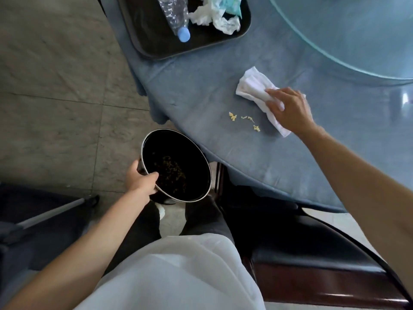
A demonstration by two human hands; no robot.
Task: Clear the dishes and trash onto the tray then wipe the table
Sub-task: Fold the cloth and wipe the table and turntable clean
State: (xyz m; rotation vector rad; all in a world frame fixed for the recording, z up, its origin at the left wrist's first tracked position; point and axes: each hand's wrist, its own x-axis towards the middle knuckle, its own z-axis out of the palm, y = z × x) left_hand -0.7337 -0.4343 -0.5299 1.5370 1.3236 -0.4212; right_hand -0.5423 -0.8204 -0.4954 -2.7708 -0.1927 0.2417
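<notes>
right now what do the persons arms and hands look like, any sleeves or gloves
Both arms are bare from the hands up to the frame edge, with no sleeves in view. The left hand and right hand wear no gloves, and no rings, watch or bracelets show. A loose white top covers the torso below.
</notes>
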